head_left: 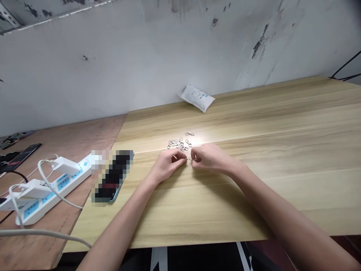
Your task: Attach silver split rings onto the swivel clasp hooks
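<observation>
Above the wooden board, my left hand [168, 164] and my right hand [211, 159] face each other with only a narrow gap between the fingertips. A small metal clasp [191, 160] shows in that gap, pinched by the fingers of my right hand. The thumb and index finger of my left hand are pressed together at a tiny bit of metal, too small to name. Just beyond my fingers lies a loose group of several silver swivel clasps [177, 143]. One more clasp [190, 134] rests a little farther back.
A white plastic packet [198, 98] lies by the wall at the back of the board [282, 150]. To my left are a blurred-out phone [115, 177] and a white power strip [60, 188] with chargers and cables. The board's front edge runs beneath my forearms.
</observation>
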Tool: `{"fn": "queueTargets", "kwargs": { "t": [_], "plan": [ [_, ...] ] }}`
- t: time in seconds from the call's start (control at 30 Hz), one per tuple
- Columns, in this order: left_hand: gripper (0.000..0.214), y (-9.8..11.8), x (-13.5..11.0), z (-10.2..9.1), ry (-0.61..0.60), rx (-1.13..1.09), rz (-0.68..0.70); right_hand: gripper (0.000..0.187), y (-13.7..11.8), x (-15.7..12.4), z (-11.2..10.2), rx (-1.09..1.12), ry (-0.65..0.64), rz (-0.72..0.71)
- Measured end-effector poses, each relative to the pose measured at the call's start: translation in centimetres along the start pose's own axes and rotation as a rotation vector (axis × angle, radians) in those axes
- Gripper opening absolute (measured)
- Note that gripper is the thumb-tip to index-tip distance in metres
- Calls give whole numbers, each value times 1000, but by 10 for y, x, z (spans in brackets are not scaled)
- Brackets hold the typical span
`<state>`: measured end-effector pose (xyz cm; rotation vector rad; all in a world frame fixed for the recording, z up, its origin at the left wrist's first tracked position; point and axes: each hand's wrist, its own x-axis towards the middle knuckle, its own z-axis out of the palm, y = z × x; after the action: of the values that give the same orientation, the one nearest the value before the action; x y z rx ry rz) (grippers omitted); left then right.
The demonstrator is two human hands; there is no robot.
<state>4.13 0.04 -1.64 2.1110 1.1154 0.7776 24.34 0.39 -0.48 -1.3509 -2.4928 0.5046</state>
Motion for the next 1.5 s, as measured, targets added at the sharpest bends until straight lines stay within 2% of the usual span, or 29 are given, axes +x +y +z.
{"fn": "queueTargets", "kwargs": {
  "t": [0.13, 0.3, 0.47, 0.6, 0.8, 1.03, 1.23, 1.5],
  "plan": [
    [8, -4, -4, -4, 84, -74, -17, 7, 9, 5, 5, 181, 117, -63],
    [10, -8, -4, -8, 105, 38, 55, 10, 16, 11, 9, 372, 180, -130],
    [7, -13, -3, -9, 165, 199, 193, 10, 16, 12, 12, 357, 239, -205],
    [6, -13, -3, -9, 175, 254, 245, 11, 12, 11, 15, 348, 301, -241],
    [7, -10, -4, -9, 183, 312, 240, 10, 13, 12, 16, 332, 317, -258],
    [5, -11, -4, -9, 169, 254, 235, 12, 11, 11, 12, 292, 336, -291],
    [4, -14, -4, -11, 112, 198, 226, 14, 8, 11, 14, 270, 321, -330],
    [3, -15, -5, -12, 83, 161, 192, 15, 7, 12, 15, 384, 283, -372]
  ]
}}
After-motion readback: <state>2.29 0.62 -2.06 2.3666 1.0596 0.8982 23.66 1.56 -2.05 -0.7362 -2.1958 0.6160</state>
